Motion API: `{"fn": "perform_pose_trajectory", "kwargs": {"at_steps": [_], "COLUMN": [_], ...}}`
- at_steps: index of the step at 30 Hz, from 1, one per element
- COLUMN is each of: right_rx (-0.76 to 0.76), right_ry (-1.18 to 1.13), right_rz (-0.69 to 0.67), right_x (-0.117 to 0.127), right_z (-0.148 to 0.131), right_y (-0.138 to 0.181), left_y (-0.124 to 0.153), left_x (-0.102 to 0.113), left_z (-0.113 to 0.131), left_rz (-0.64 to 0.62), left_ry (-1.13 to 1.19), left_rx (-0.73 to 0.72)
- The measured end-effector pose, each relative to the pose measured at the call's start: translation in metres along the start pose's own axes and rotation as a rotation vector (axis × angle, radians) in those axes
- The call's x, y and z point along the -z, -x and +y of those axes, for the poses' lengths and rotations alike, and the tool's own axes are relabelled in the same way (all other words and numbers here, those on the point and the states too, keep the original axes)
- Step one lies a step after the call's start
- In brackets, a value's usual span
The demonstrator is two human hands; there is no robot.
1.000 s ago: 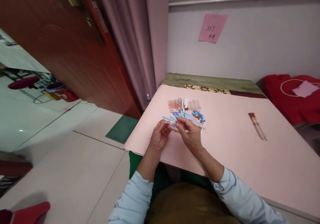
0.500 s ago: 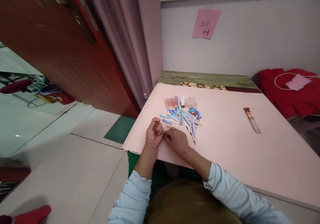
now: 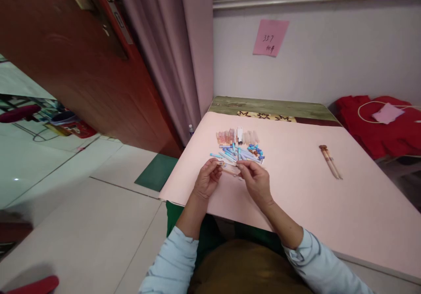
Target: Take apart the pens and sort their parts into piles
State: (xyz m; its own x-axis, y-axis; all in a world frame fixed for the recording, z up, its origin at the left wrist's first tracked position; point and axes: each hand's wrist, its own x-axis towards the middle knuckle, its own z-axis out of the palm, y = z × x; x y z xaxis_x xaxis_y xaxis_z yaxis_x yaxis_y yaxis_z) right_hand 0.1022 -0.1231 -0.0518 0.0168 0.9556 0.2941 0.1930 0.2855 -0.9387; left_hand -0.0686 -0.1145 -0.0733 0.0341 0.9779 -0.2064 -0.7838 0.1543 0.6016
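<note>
Over the near side of a pen pile, my left hand [image 3: 208, 179] is closed, with a small pale pen part [image 3: 221, 163] pinched between thumb and fingertips. To its right my right hand [image 3: 256, 181] is also closed in a pinch, and what its fingertips hold is too small to make out. Just beyond both hands lie blue, lilac and white pen barrels [image 3: 227, 154] in a loose heap. Light wooden-coloured pieces lie partly hidden between the hands. Small blue and brown caps [image 3: 255, 150] are gathered at the heap's right.
Behind the heap are rows of pink barrels [image 3: 225, 136], white refills [image 3: 240, 134] and pale translucent grips [image 3: 251, 137]. Two brown-topped pens [image 3: 330, 161] lie to the right on the pink-covered table [image 3: 296, 189]. A red cloth [image 3: 362, 127] is beyond the table's right edge.
My hands have drawn apart, the right one moving right and over the pens. The brown round piece seen at my left fingertips no longer shows. The view has tilted slightly upward.
</note>
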Motion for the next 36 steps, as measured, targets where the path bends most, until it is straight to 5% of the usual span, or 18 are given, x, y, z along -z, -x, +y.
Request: {"fn": "perform_pose_trajectory", "kwargs": {"at_steps": [16,25,36], "right_rx": [0.478,0.376,0.432], "right_ry": [0.163,0.171,0.138], "right_rz": [-0.005,0.060,0.055], "right_x": [-0.013,-0.012,-0.016], "right_z": [-0.021,-0.027,-0.031], "right_y": [0.000,-0.003,0.001], "left_y": [0.006,0.007,0.007], "left_x": [-0.001,-0.005,0.001], "left_z": [-0.001,0.006,0.004], "left_rz": [-0.036,0.061,-0.013], "left_ry": [0.087,0.258,0.269], "left_rx": [0.160,0.214,0.203]}}
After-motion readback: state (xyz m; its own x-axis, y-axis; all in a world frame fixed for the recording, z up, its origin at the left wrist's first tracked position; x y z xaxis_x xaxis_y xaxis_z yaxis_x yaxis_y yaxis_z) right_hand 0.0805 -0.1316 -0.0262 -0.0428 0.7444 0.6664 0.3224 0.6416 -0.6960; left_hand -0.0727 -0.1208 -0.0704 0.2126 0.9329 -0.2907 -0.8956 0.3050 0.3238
